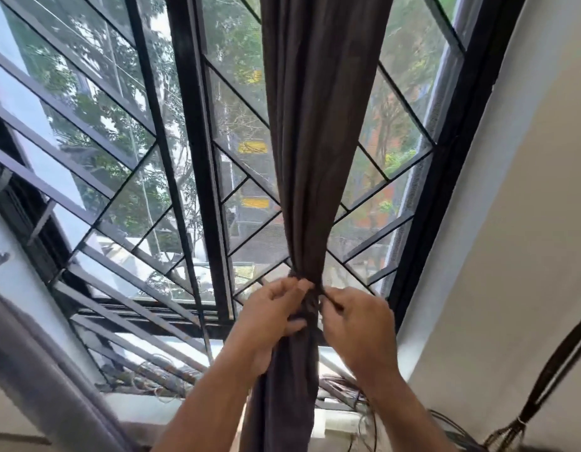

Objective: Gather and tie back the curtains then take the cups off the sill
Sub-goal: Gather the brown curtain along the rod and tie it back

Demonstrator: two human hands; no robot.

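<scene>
**Curtain gathered at window**

Black-framed window (198, 177) with diagonal grille is facing trees; a cream wall (527, 223) is standing right. The dark brown curtain (318, 132) is hanging bunched mid-window, cinched narrow. Left hand (276, 308) is gripping the bunch; right hand (357, 321) is pinching the tie (325, 292).

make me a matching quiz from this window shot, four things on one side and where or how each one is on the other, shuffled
Things:
1. curtain
2. left hand
3. right hand
4. tassel cord

Places or states:
A. hangs by the right-hand wall
B. bunched at mid-window
C. grips the bunch from its left
D. pinches the tie at the bunch's right

Pairs: 1-B, 2-C, 3-D, 4-A
</scene>
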